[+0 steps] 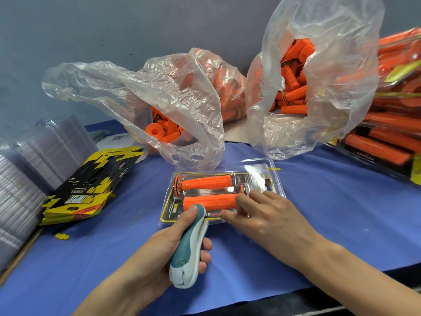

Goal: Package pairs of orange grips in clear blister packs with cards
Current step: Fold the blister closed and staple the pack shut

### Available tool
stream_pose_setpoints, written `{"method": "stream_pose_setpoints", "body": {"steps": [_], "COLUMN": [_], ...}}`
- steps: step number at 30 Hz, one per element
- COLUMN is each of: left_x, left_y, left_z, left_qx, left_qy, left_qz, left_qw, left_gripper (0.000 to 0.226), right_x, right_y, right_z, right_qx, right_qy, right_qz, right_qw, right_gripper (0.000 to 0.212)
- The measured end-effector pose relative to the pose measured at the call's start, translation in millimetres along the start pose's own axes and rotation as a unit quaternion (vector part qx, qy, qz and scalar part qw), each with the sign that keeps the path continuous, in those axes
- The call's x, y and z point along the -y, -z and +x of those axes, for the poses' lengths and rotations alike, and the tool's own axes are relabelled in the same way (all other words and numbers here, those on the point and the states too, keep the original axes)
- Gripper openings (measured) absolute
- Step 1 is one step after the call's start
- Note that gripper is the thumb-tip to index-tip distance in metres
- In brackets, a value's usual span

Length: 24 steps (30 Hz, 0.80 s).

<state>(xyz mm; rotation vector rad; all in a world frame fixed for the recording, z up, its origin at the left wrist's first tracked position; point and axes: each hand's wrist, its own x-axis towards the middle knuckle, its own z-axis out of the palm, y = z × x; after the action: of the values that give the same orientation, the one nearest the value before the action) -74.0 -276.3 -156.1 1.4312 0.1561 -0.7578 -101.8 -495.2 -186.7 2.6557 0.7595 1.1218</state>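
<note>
While right hand (268, 215) presses flat, unclenched fingers on blister pack (257, 176) at frame centre to steady it, left hand (159, 256) grasps teal stapler (190, 245), nose over lower edge, probably for sealing.

The stapler (191, 242) and the right hand (273, 215) cover much of the near print on the card (250, 180), and the right pile of finished packs (391, 124) and the left stack of clear shells (20, 192) run past the edges.
</note>
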Motion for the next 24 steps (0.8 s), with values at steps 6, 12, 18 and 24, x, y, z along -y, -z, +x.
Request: {"method": "stream_pose_setpoints", "body": {"steps": [6,12,18,24], "left_x": [-1.5,-3.2,-2.0,-0.1], "left_y": [2.7,5.3,4.8,3.0], "left_z": [-1.1,-4.3,-3.1,-0.1], "left_qx": [0.019,0.055,0.055,0.033], "left_qy": [0.009,0.024,0.020,0.017], "left_qz": [-0.007,-0.024,-0.019,-0.021], "left_qw": [1.000,0.998,0.998,0.999], "left_gripper": [0.056,0.052,0.053,0.056], "right_x": [0.3,-1.4,-0.9,-0.9], "right_y": [-0.8,-4.3,-6.5,-7.1], "right_z": [-1.5,-2.3,-2.8,-3.5], "right_qx": [-0.003,-0.002,-0.001,-0.012], "right_qy": [0.006,0.011,0.016,0.017], "right_qz": [0.001,0.004,0.013,0.000], "right_qw": [1.000,1.000,1.000,1.000], "right_gripper": [0.027,0.020,0.017,0.018]}}
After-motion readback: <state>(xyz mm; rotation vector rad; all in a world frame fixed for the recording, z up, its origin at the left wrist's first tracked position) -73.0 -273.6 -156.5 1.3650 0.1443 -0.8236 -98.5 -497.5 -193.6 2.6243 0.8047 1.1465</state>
